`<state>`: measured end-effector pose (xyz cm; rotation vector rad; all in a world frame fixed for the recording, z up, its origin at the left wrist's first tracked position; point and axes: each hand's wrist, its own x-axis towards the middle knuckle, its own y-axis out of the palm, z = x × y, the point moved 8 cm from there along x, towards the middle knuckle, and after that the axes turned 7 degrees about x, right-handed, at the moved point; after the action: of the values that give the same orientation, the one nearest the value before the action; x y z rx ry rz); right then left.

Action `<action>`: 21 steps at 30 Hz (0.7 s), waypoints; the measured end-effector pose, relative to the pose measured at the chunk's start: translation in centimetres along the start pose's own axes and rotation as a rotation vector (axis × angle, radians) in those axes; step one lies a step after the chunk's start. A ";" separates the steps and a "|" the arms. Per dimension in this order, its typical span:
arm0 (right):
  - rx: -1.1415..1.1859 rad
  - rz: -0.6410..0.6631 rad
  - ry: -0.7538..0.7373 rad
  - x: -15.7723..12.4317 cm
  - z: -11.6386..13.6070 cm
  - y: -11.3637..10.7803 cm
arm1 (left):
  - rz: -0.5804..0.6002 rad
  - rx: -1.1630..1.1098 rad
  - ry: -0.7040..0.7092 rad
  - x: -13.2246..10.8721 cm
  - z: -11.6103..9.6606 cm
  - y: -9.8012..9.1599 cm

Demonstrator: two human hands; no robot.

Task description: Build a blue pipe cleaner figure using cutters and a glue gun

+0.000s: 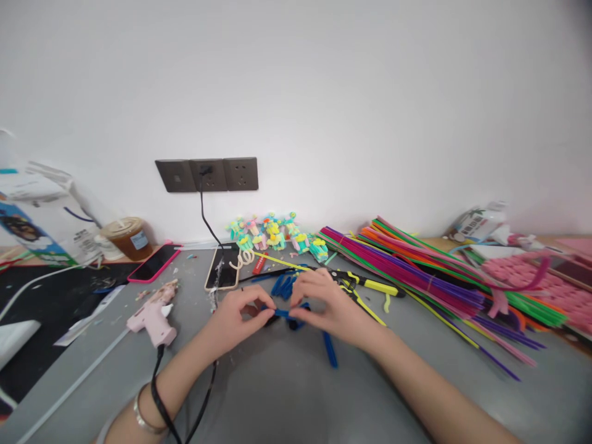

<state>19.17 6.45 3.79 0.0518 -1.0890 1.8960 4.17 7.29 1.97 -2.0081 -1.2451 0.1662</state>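
Observation:
Between my two hands a short piece of blue pipe cleaner [282, 313] is stretched just above the grey table. My left hand [243, 313] pinches one end between thumb and fingertips. At the other end my right hand [319, 302] grips it the same way. More short blue pipe cleaner pieces [283, 285] lie behind the hands, partly hidden by the right one. Another blue length [330, 349] rests below my right hand. Yellow-and-black pliers [370, 283] lie just beyond the right hand, their front partly covered.
A pink glue gun [155, 320] lies at left, its black cord running under my left forearm. Phones [222, 268], a drink cup [127, 237] and small colourful figures [275, 234] stand or lie farther back. Bundles of coloured pipe cleaners [416, 271] spread across the right.

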 end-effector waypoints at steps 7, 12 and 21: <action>-0.262 -0.184 0.278 -1.1 -6.5 -4.6 | -0.117 -0.059 0.011 0.2 0.5 -1.2; -0.321 -0.086 0.238 -1.1 -6.7 -3.3 | -0.124 -0.037 -0.062 0.2 1.2 -1.3; -0.278 -0.013 0.136 -0.7 -5.6 -1.9 | -0.110 0.014 -0.092 0.3 1.5 -1.1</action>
<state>23.05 10.20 1.35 -0.2237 -1.2430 1.6946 2.82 8.62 1.69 -1.9333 -1.4041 0.2151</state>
